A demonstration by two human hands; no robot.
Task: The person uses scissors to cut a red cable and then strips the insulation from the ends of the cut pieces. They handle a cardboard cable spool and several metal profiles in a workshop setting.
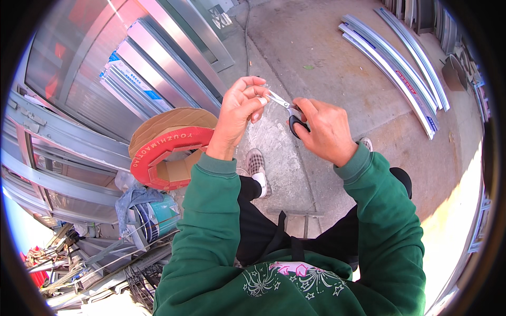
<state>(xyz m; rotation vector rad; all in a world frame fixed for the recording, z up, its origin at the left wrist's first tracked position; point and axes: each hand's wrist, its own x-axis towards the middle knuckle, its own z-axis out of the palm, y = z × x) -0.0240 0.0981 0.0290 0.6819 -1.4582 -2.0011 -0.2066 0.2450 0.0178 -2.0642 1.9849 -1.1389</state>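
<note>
My right hand (328, 129) grips a pair of scissors (287, 105) by its black handles, fingers wrapped round the loops. The metal blades point up and left, slightly apart, toward my left hand (241, 108). That hand is raised with its fingers curled and the thumb bent in against them, right beside the blade tips. Whatever it pinches, if anything, is too small to make out. Both hands are held up in front of me, above the concrete floor (282, 152).
To the left stands a red cardboard reel (147, 167), with a blue bucket (164, 213) and piled metal scraps (100, 263) nearer. Metal profiles (158, 68) lean at the far left. Long curved-looking profiles (390, 63) lie on the floor at the far right.
</note>
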